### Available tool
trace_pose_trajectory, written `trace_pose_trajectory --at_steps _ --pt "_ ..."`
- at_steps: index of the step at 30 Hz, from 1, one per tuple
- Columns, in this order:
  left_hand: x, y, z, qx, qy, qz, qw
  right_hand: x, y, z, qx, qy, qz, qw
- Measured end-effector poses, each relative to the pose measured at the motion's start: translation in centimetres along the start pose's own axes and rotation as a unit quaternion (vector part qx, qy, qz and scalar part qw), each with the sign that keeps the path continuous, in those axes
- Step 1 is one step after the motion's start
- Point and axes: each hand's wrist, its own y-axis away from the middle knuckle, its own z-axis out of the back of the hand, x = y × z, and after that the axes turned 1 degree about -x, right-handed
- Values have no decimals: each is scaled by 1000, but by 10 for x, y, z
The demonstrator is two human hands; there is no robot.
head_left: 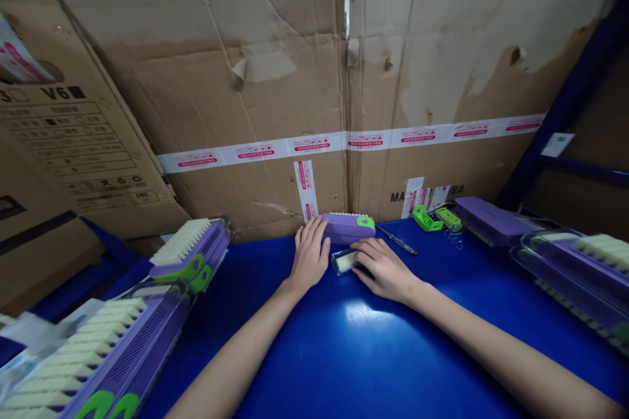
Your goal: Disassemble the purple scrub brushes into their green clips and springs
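A purple brush unit (pixel 346 228) with a bright green end and a row of pale teeth along its top lies at the back of the blue table. My left hand (pixel 310 255) is closed around its left end, fingers over the top and thumb in front. Just before it is a small clear plastic case (pixel 344 261) with something whitish inside. My right hand (pixel 384 267) grips the right side of this case, its fingers bent over and hiding that end. Behind the right hand lies a thin screwdriver-like tool (pixel 399 240) with a dark tip.
Purple brush units with cream bristles (pixel 190 252) are stacked at left, and more (pixel 580 268) stand at right. A green plastic part (pixel 426 218) and a yellow-green piece (pixel 449 218) lie at the back right. Cardboard (pixel 275 105) walls the rear of the blue table (pixel 363 360).
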Motion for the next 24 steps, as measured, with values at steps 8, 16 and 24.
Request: trace_pose_trajectory --at_steps 8,16,24 --pt "-7 1 2 -38 -88 14 995 1 -1 6 33 -14 -27 999" --pt "-12 1 5 -82 -132 57 986 2 6 20 77 13 -31 996" --pt "-8 0 0 -84 -139 63 985 -7 70 56 56 154 -113 980"
